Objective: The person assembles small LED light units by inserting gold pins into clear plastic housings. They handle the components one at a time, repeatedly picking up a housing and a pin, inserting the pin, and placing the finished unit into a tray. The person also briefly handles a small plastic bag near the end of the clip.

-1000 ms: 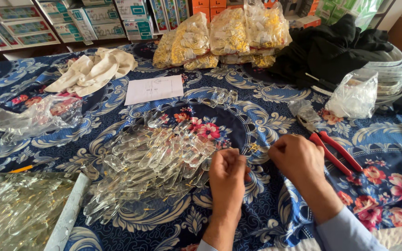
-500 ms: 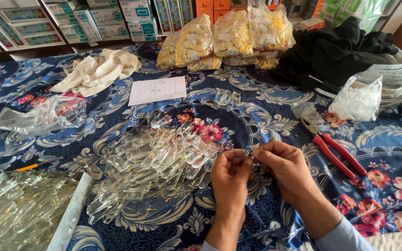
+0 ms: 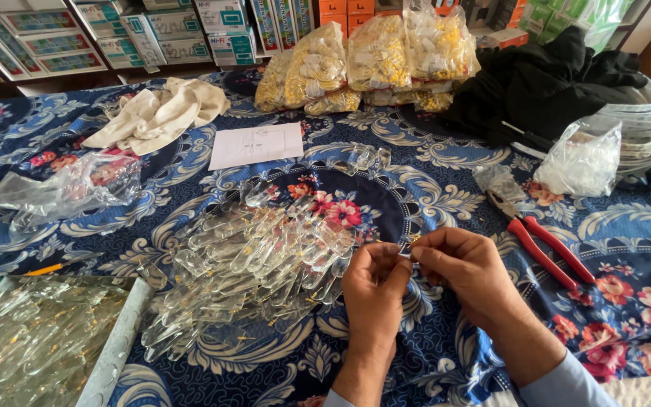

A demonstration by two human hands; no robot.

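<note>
pinching small clear piece (image 3: 408,257) between left hand (image 3: 374,290) and right hand (image 3: 465,271) grip, fingertips together, beside crystal pile (image 3: 258,264).

— What do I see of myself?
— Two bare hands: left hand (image 3: 373,290) and right hand (image 3: 463,270), no rings, no gloves, no watch.
— Anything worn?
— A light blue sleeve (image 3: 566,384) covers my right forearm; the left forearm is bare.
</note>
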